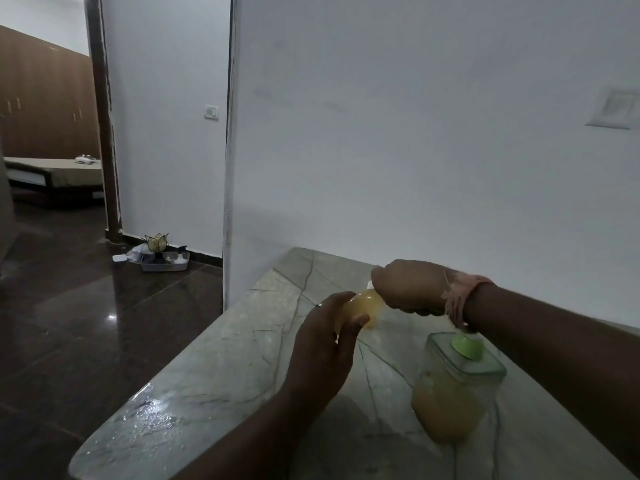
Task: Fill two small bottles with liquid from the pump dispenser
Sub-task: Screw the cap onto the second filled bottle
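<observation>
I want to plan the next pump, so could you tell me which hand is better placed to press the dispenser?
The right hand. Its forearm passes just above the dispenser, whereas the left hand holds the small bottle of yellow liquid, farther away. The right would first have to release the bottle's top.

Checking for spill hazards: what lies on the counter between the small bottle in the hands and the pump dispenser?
In the head view, only bare marble counter lies between the small bottle and the pump dispenser.

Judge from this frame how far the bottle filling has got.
Done: the small bottle looks full of yellow liquid. In hand: the left hand holds it, the right hand grips its top, perhaps capping. Left: a second bottle, not visible; the pump dispenser stands untouched.
</observation>
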